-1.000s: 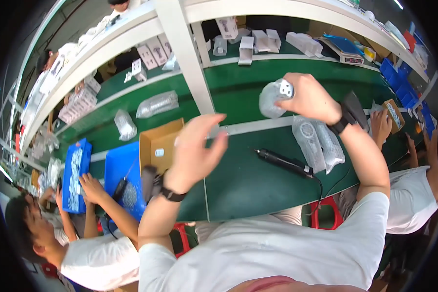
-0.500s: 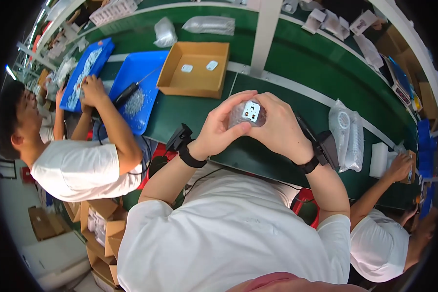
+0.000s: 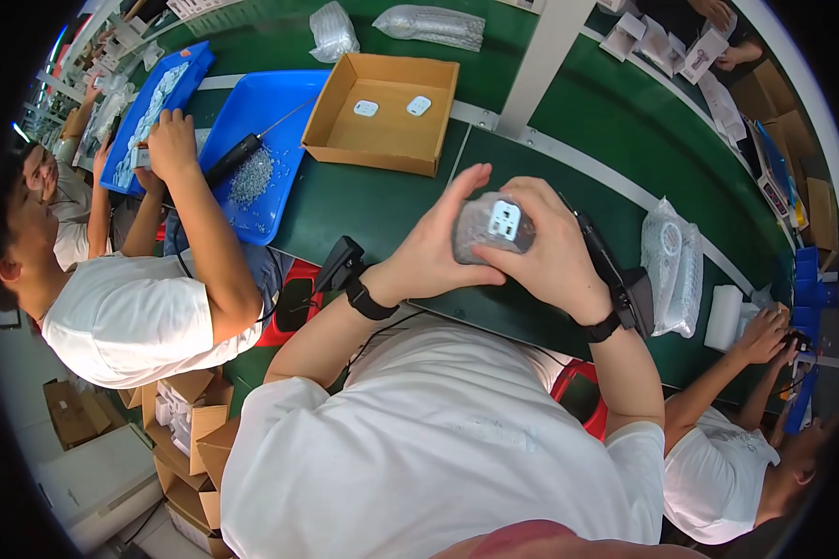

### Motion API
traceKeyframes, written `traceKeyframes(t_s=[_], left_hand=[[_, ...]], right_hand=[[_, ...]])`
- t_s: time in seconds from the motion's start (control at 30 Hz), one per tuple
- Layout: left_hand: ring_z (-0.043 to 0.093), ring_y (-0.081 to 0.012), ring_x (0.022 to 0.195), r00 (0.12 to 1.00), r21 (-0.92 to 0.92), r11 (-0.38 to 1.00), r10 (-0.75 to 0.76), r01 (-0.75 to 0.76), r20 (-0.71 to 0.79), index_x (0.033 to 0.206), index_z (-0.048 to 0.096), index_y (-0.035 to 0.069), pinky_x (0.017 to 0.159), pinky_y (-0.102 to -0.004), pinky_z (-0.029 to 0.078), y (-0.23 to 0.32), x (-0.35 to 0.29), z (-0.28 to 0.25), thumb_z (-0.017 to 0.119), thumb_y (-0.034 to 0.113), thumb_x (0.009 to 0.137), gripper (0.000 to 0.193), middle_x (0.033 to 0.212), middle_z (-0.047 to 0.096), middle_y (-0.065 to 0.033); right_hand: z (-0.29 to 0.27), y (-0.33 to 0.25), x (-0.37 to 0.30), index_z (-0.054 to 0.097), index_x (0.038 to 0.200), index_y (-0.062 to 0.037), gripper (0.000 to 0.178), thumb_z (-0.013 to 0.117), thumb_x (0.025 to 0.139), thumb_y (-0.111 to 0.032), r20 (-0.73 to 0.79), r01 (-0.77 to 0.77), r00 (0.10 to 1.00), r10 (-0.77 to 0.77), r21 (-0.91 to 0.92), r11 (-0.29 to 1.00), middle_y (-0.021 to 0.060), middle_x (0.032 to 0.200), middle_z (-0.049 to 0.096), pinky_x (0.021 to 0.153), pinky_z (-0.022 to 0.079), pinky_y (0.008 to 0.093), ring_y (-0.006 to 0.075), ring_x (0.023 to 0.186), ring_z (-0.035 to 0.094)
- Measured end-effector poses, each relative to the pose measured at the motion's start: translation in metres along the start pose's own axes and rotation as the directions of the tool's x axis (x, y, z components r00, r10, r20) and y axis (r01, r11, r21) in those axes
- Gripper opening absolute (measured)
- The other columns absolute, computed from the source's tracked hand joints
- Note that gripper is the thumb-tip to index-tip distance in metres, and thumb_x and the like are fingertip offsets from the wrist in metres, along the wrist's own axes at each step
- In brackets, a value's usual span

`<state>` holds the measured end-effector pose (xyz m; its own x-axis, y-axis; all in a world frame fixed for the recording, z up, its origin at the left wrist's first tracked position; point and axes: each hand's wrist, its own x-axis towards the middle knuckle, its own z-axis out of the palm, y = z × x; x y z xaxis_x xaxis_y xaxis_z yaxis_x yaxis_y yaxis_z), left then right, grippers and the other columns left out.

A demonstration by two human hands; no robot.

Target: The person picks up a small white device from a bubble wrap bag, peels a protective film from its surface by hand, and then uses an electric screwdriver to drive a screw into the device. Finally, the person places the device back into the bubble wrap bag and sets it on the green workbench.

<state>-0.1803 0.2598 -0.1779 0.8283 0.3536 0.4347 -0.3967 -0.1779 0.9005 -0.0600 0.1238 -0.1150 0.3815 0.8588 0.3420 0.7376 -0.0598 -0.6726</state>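
My right hand [image 3: 561, 250] grips a clear plastic-wrapped bundle [image 3: 472, 230], its fingers over the top and its thumb on the front. A white rounded-square plate [image 3: 505, 221] with small dark openings shows at the bundle's end. My left hand [image 3: 426, 248] is spread beside the bundle's left side, with thumb and fingers apart; whether its palm touches the wrap, I cannot tell. Beyond my hands stands a shallow cardboard box [image 3: 382, 154]. Two similar white plates, one left [image 3: 365, 109] and one right [image 3: 419, 105], lie flat in it.
A blue tray [image 3: 284, 93] holds small clear pieces and a black-handled screwdriver [image 3: 233, 158]. Bubble-wrapped packages lie at the right [image 3: 671, 265] and far back [image 3: 429, 26]. A metal post [image 3: 545, 70] rises behind the table. Co-workers sit left [image 3: 130, 317] and right [image 3: 722, 466].
My left hand has loosened from around the bundle and spread its fingers. The bundle, in my right hand, has moved slightly right and turned. The view has shifted a little.
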Motion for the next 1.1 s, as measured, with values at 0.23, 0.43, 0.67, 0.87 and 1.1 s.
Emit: traceKeyframes(t_s=[0.23, 0.43, 0.67, 0.87, 1.1], left_hand=[[0.065, -0.032, 0.108, 0.931, 0.406, 0.892, 0.039, -0.197, 0.364, 0.129, 0.052, 0.003, 0.092, -0.0396, 0.051, 0.009, 0.05, 0.018, 0.085, 0.017, 0.069, 0.07, 0.117, 0.065, -0.0166], [0.068, -0.0298, 0.098, 0.892, 0.347, 0.916, 0.023, -0.199, 0.452, 0.124, 0.054, 0.001, 0.084, -0.0388, 0.053, 0.027, 0.1, 0.111, 0.081, 0.018, 0.075, 0.059, 0.108, 0.068, -0.0158], [0.061, -0.0189, 0.112, 0.676, -0.038, 0.997, -0.015, 0.064, 0.737, 0.133, 0.05, -0.002, 0.094, -0.0325, 0.049, 0.045, 0.12, 0.213, 0.073, 0.029, 0.09, 0.058, 0.127, 0.061, -0.0156], [0.065, -0.0238, 0.109, 0.627, 0.163, 0.951, 0.04, -0.263, 0.778, 0.131, 0.054, -0.003, 0.092, -0.035, 0.052, 0.059, 0.125, 0.116, 0.073, 0.034, 0.089, 0.059, 0.12, 0.065, -0.0191], [0.07, -0.0231, 0.088, 0.953, 0.633, 0.738, -0.302, 0.235, -0.002, 0.114, 0.066, -0.004, 0.079, -0.0332, 0.055, 0.001, 0.24, -0.159, 0.059, 0.031, 0.094, 0.041, 0.096, 0.073, -0.0149]], right_hand=[[-0.031, 0.004, -0.031, 0.055, 0.125, -0.0002, 0.065, 0.085, 0.07, -0.017, -0.14, -0.085, 0.986, 0.092, 0.058, 0.995, 0.0155, 0.122, 0.061, 0.094, 0.05, 0.0364, 0.0287, 0.112, 0.062], [-0.044, 0.017, -0.091, 0.036, 0.144, 0.0005, 0.084, 0.083, 0.078, -0.021, -0.588, -0.08, 0.736, 0.336, 0.417, 0.905, 0.0185, 0.132, 0.055, 0.098, 0.048, 0.0363, 0.0242, 0.12, 0.058], [-0.076, 0.045, -0.162, 0.048, 0.133, 0.005, 0.06, 0.073, 0.086, -0.022, -0.558, -0.378, 0.625, 0.545, 0.394, 0.837, 0.0144, 0.12, 0.063, 0.091, 0.051, 0.0381, 0.0264, 0.103, 0.065], [-0.151, 0.1, -0.21, 0.047, 0.135, -0.001, 0.047, 0.06, 0.095, -0.023, -0.6, 0.297, 0.217, 0.77, 0.792, 0.534, 0.0116, 0.126, 0.06, 0.1, 0.048, 0.0449, 0.028, 0.114, 0.06], [-0.19, 0.122, -0.219, 0.055, 0.126, -0.0043, 0.035, 0.059, 0.097, -0.023, -0.673, 0.258, -0.01, 0.74, 0.713, 0.652, 0.0103, 0.119, 0.063, 0.095, 0.05, 0.0422, 0.0242, 0.106, 0.062]])
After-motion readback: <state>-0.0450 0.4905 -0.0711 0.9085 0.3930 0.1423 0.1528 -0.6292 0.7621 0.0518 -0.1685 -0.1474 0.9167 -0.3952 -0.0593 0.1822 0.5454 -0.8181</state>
